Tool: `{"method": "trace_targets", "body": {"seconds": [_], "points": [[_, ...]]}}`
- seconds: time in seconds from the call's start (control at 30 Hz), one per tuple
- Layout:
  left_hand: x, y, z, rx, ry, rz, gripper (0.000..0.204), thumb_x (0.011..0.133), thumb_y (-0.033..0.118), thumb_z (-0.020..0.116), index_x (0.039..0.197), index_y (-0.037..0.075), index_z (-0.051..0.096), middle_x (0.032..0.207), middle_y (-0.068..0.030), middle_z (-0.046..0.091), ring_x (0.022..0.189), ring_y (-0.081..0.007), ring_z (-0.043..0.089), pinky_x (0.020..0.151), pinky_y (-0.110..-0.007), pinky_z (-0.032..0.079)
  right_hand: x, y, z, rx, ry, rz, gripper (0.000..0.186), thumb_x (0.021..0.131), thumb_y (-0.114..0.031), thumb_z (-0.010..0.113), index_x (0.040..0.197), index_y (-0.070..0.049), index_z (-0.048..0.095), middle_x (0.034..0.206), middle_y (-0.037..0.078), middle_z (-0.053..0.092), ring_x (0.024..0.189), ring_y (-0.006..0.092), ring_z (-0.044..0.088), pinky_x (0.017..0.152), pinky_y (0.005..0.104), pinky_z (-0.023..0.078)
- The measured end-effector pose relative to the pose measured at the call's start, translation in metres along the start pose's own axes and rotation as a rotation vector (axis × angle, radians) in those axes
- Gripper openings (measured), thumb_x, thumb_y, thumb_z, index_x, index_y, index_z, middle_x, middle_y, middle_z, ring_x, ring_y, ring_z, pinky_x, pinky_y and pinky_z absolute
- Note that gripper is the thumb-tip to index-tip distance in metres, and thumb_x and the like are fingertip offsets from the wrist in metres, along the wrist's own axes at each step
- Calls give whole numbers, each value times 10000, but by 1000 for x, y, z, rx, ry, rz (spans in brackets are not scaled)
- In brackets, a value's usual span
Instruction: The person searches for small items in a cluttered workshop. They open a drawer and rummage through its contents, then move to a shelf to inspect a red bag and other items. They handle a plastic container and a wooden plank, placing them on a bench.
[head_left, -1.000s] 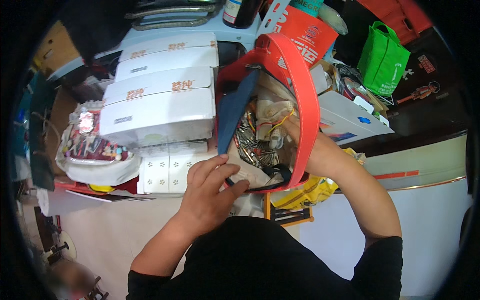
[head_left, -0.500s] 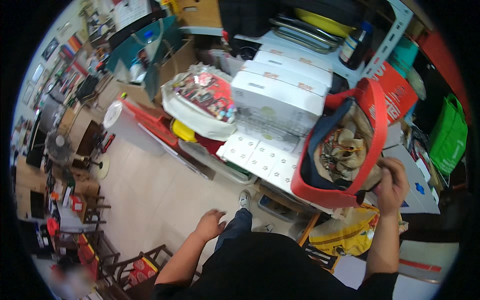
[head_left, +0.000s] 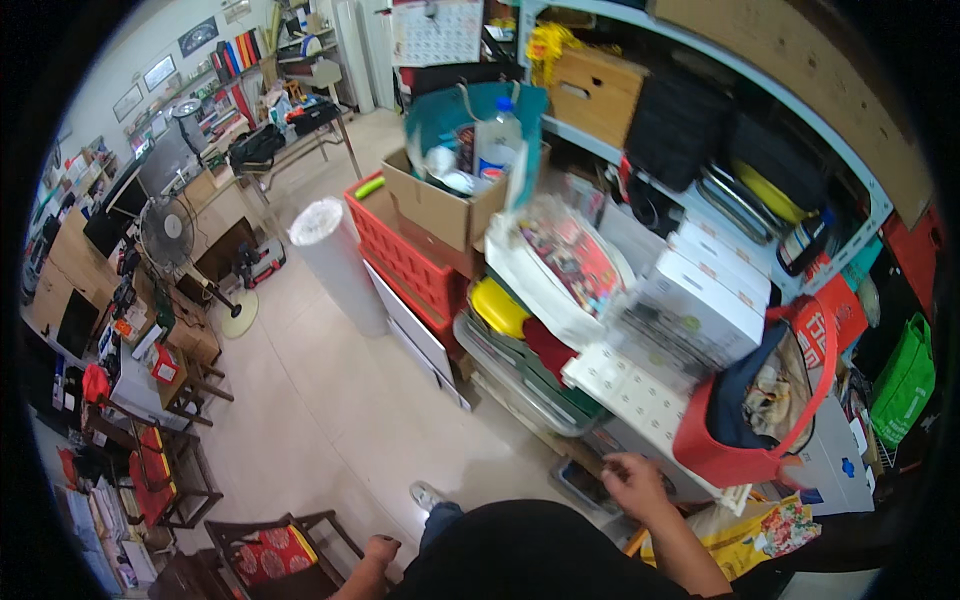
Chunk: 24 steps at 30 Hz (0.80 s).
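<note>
My right hand (head_left: 635,487) hangs just left of and below the red open bag (head_left: 705,430), not touching it, fingers loosely bent and apart, holding nothing visible. The bag has a dark lining and jumbled pale contents, and sits on white patterned boxes (head_left: 625,400) beside a stack of white cartons (head_left: 690,310). My left hand (head_left: 380,550) is low over the floor near a wooden chair (head_left: 275,555) with a red cushion; its fingers are too small and foreshortened to read.
A red plastic crate (head_left: 395,255) holds a cardboard box (head_left: 445,220), beside a tall white roll (head_left: 335,265). A metal shelf (head_left: 590,140) backs the pile. A standing fan (head_left: 165,235) and furniture line the left. A yellow bag (head_left: 745,545) and green bag (head_left: 900,385) lie right.
My right hand has left the red bag and moved down-left. My left hand came away from the bag's rim earlier and is now lower. The view has swung left, revealing more room.
</note>
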<state>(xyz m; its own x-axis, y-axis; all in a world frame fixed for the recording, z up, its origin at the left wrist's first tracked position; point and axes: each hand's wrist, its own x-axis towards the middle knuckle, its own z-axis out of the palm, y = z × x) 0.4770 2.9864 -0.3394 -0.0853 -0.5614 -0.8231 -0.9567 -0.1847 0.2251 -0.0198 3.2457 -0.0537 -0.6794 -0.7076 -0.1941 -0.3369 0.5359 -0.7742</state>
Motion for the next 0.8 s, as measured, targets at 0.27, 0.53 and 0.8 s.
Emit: {"method": "trace_targets", "body": {"seconds": [0.27, 0.53, 0.8], "points": [[62, -37, -184, -436, 192, 243, 425, 868, 235, 714, 1182, -48, 676, 1124, -209, 715, 1053, -281, 687, 935, -361, 527, 71, 125, 220, -568, -745, 483, 354, 818, -337, 636, 1007, -57, 744, 975, 197, 719, 926, 361, 681, 826, 452, 533], [110, -116, -276, -494, 281, 193, 234, 799, 121, 649, 908, -77, 710, 702, -101, 668, 583, -196, 628, 549, -347, 521, 105, 109, 320, -530, -786, 209, 376, 815, -394, 616, 934, -68, 761, 917, 196, 723, 882, 381, 677, 808, 488, 526], [105, 21, -397, -271, -91, 334, 444, 968, 289, 588, 1264, -39, 637, 1208, -231, 679, 1110, -314, 650, 974, -381, 503, 289, 26, 419, -612, -662, 105, 350, 801, -301, 562, 903, -28, 756, 954, 232, 709, 916, 401, 670, 857, 508, 516]]}}
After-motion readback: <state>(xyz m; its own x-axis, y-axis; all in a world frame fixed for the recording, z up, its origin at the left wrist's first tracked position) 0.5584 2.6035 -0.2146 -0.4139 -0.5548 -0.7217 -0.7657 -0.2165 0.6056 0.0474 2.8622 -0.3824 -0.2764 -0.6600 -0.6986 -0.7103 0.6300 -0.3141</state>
